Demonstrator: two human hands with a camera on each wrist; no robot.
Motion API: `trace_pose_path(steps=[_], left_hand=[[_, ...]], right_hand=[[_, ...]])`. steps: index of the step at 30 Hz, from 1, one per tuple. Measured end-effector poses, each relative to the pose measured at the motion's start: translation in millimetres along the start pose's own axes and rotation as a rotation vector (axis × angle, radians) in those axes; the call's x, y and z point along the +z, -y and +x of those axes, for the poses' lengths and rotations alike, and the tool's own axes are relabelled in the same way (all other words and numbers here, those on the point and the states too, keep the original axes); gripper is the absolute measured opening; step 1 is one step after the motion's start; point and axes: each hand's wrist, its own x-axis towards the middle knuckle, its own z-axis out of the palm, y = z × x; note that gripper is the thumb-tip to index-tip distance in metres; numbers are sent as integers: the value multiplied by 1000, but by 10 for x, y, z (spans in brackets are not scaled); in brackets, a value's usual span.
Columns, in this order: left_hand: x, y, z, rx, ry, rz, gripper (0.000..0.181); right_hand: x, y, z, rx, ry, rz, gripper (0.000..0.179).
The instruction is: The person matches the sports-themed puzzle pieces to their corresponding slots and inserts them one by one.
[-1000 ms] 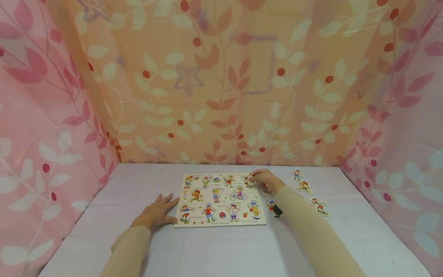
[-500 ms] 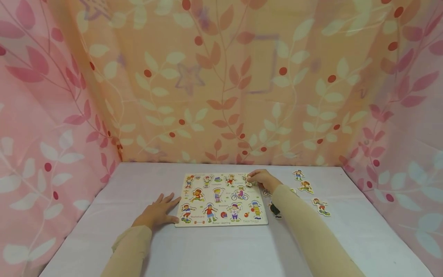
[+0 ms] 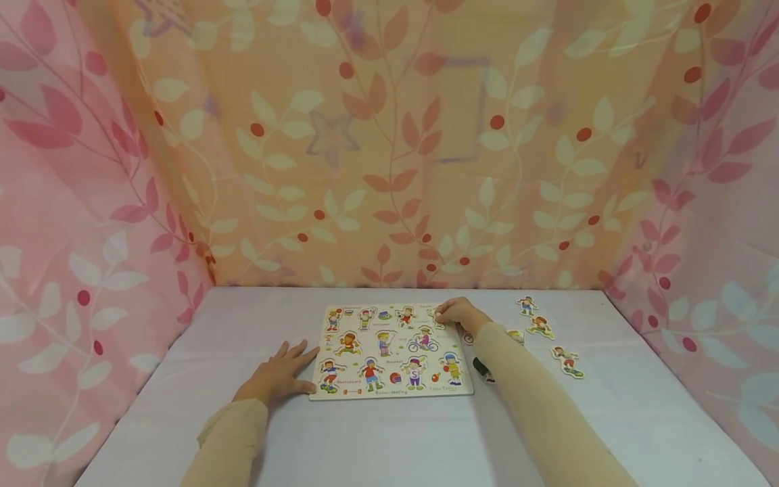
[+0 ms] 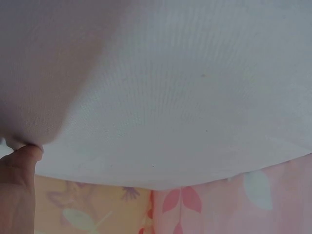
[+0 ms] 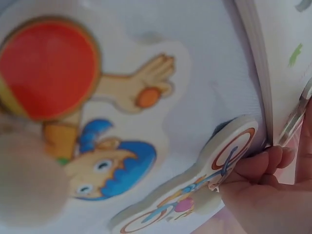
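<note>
A pale puzzle board (image 3: 365,346) printed with children playing sports lies on the table. My left hand (image 3: 274,373) rests flat at its left edge, fingers spread, with the thumb at the near left corner. At the far right corner, my right hand (image 3: 464,313) pinches a small figure-shaped puzzle piece (image 3: 438,317) over the board. The right wrist view shows the thin edge of that piece (image 5: 296,118) between thumb and fingers; its picture is hidden there. Just right of the board lie a cyclist piece (image 5: 184,197) and a table tennis piece (image 5: 114,156), both partly covered in the head view.
Further right lie loose pieces: a figure in blue (image 3: 527,306), a runner (image 3: 539,327), a skateboarder (image 3: 568,362) and one partly behind the right sleeve (image 3: 516,335). A white cloth covers the table (image 3: 365,439). Patterned curtains (image 3: 389,149) enclose the back and sides.
The pinched piece has shifted and turned slightly at the board's far right corner. A loose piece beside the right sleeve has come more into view. The left hand stays where it was.
</note>
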Motion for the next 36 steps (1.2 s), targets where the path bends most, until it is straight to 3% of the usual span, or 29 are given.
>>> trace_pose_path(steps=[9,16,22,26,36], left_hand=[[14,17,14,0,4,-8,89],[6,-14,-6,-5,6,2,89],[-6,-19,-15,4,-4,6,88],[-1,-25,-11,11,-6,5,88],[34,27,18,12,-2,21,89]], right_hand=[[25,-9,80,-6,-1,5,12],[-31,-30,84,16,-10,-28,27],[-224,26,-113,-53,5,61,40],[-390,44,-225,-44,12,95,44],[-747,8,-373,-46,13,43,48]])
